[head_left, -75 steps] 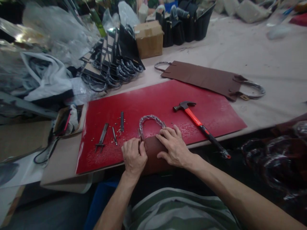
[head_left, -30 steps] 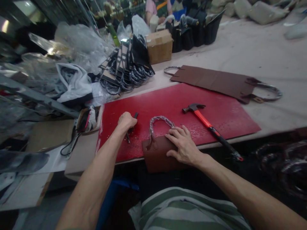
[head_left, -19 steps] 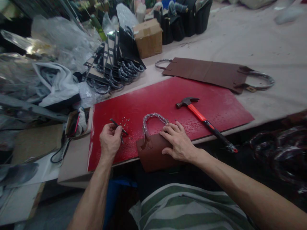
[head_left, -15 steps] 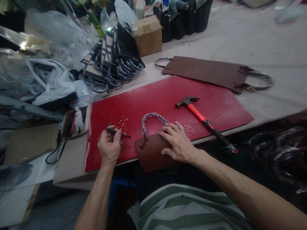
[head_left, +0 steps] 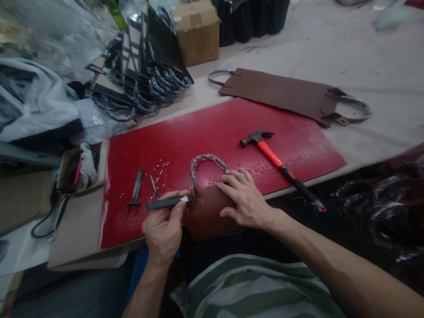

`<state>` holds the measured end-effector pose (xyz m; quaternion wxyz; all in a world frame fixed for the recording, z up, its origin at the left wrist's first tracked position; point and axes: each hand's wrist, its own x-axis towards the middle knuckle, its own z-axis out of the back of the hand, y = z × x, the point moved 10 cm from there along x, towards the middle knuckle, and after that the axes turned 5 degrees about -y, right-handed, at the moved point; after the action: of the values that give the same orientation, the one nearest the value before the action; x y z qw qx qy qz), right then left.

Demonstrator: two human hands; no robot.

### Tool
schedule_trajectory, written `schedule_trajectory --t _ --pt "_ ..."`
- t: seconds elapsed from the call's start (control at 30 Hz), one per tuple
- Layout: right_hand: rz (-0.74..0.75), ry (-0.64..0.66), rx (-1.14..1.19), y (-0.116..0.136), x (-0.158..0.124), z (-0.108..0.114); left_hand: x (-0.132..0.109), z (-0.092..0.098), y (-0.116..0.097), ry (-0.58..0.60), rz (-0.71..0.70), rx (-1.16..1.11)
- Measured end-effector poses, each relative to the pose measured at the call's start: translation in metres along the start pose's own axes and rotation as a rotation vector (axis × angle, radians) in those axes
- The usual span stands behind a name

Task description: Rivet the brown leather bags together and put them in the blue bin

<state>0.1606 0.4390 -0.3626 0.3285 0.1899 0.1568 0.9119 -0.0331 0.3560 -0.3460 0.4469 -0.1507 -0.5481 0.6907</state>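
A brown leather panel [head_left: 212, 212] with a plastic-wrapped handle [head_left: 208, 157] lies at the near edge of the red board [head_left: 205, 128]. My left hand [head_left: 165, 229] is closed on a dark flat tool [head_left: 168, 202], whose right end reaches the left base of the handle. Flat on the panel rests my right hand [head_left: 243, 198], fingers spread, its fingertips by the handle's right base. Left of the panel lie a metal pronged tool [head_left: 135, 194], a thin metal rod [head_left: 154, 186] and several small pale studs [head_left: 160, 170].
A claw hammer [head_left: 271, 154] with a red and black handle lies on the right of the board. Behind are another brown panel [head_left: 281, 92], a cardboard box [head_left: 197, 37] and stacked black pieces [head_left: 162, 48]. An open box [head_left: 96, 176] stands at the left.
My left hand has moved right to the handle's left base with the dark tool. The pronged tool and rod now show on the board. The view has shifted slightly.
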Motion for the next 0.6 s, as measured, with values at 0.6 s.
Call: schedule_trajectory --t 0.6 --pt "-0.001 -0.023 0.034 0.001 -0.001 0.002 -0.029 -0.058 -0.028 0.215 -0.317 0.150"
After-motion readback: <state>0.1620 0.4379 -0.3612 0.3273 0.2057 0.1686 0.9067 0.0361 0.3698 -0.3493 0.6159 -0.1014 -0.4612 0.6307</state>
